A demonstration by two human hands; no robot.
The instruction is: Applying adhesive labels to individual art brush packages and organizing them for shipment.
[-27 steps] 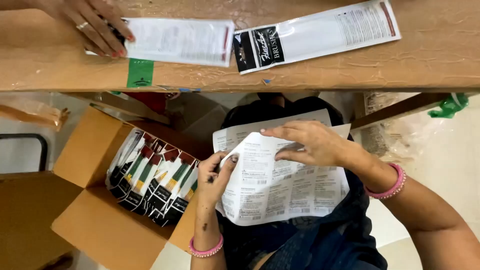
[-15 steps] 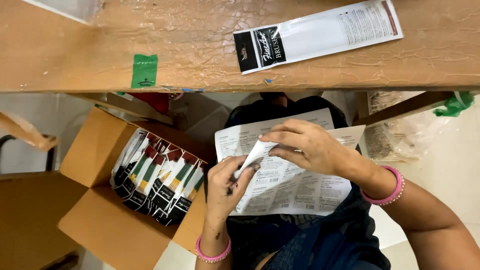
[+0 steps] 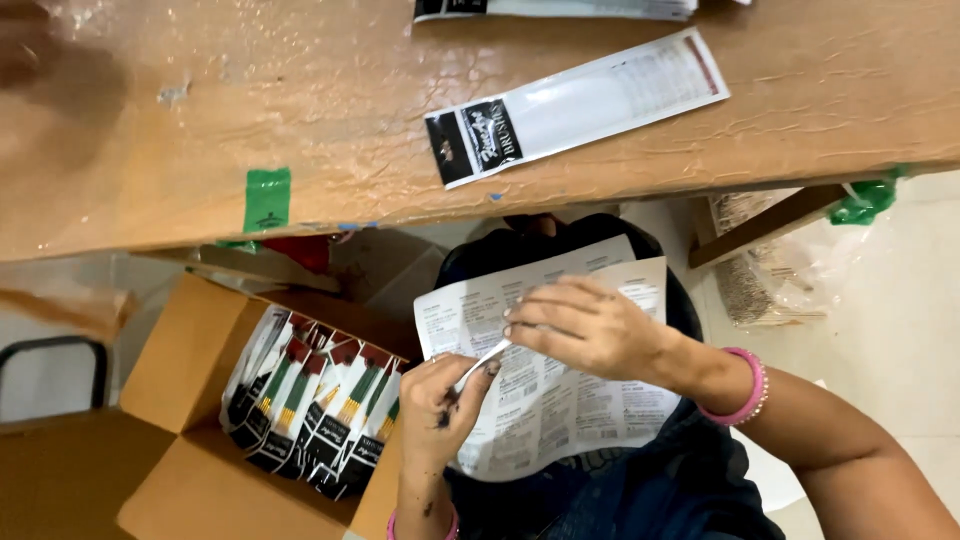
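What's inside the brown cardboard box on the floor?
The cardboard box holds flat paintbrush packets, standing in a row. The packets cover whatever lies under them.

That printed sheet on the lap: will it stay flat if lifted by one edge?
Probably not. The printed sheet looks thin and already curls where the left hand and right hand peel a strip, so it would likely droop, feel light, and tear easily.

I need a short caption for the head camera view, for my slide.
Both hands, left and right, peel a strip from a printed label sheet beside an open carton of packaged brushes.
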